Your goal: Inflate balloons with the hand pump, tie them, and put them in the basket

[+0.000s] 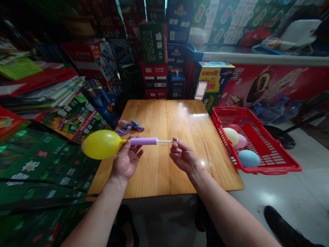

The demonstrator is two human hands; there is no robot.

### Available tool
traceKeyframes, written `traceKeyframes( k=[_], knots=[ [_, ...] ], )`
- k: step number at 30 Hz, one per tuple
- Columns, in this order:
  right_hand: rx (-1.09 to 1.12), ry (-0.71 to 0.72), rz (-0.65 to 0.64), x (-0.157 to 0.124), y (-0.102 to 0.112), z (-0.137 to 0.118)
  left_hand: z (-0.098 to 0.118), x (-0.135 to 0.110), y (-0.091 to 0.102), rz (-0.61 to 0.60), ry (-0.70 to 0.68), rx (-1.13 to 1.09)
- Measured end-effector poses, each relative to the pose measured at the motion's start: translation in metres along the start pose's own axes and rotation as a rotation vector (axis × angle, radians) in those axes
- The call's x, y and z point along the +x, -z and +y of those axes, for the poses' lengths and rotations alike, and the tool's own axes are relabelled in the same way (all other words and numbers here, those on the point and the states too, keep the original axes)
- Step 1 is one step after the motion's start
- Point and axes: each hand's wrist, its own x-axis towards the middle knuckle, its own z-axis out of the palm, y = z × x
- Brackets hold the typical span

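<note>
Right-hand fingers (173,145) pinched shut on the tip of a thin pump rod (167,141), right hand (183,156) just beside the left hand's grip. Left hand (125,161) curled around a lilac pump barrel (143,141). Inflated yellow balloon (102,144) on the pump's nozzle, held in the air at left, over the tabletop's left edge. Deflated balloons (130,126) farther along the wooden tabletop (180,116). Red plastic basket (257,140) of inflated balloons (248,158) just right of the tabletop.
</note>
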Motion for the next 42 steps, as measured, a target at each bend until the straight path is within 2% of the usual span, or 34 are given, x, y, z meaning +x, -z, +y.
traceKeyframes(
  k=[3,5,10,12,16,19,22,26,30,34,37,42],
  knots=[
    [-0.017,-0.074,0.002,0.004,0.004,0.013,-0.014,-0.007,-0.008,-0.044,0.087,0.018],
    [-0.023,-0.103,0.01,0.005,0.003,0.012,-0.018,-0.008,-0.01,-0.047,0.109,0.017],
    [0.02,-0.034,0.006,0.0,-0.003,-0.008,-0.002,0.003,-0.003,-0.011,0.019,-0.022],
    [0.026,0.007,0.006,-0.001,-0.002,-0.007,-0.001,0.002,-0.003,-0.016,0.004,-0.017],
    [-0.009,-0.047,-0.013,0.002,0.005,0.011,-0.02,-0.009,-0.009,-0.052,0.103,0.008],
    [-0.01,-0.087,-0.006,0.003,0.007,0.015,-0.031,-0.011,-0.01,-0.023,0.142,-0.019],
    [-0.026,-0.1,0.026,0.001,0.004,0.003,-0.024,-0.004,-0.007,0.004,0.14,-0.05],
    [-0.021,-0.01,0.032,-0.004,0.002,-0.01,-0.01,0.001,-0.003,0.021,0.043,-0.045],
    [-0.079,-0.022,0.034,-0.005,0.005,0.005,-0.021,-0.006,-0.005,-0.079,0.103,0.006],
    [-0.087,-0.106,0.066,-0.003,0.006,0.013,-0.034,-0.009,-0.006,-0.045,0.131,0.007],
    [-0.083,-0.109,0.078,-0.004,0.002,-0.002,-0.026,-0.003,-0.004,-0.024,0.115,-0.003],
    [-0.03,-0.011,0.08,-0.008,0.001,-0.026,-0.005,0.008,0.003,0.024,0.03,-0.02]
  ],
)
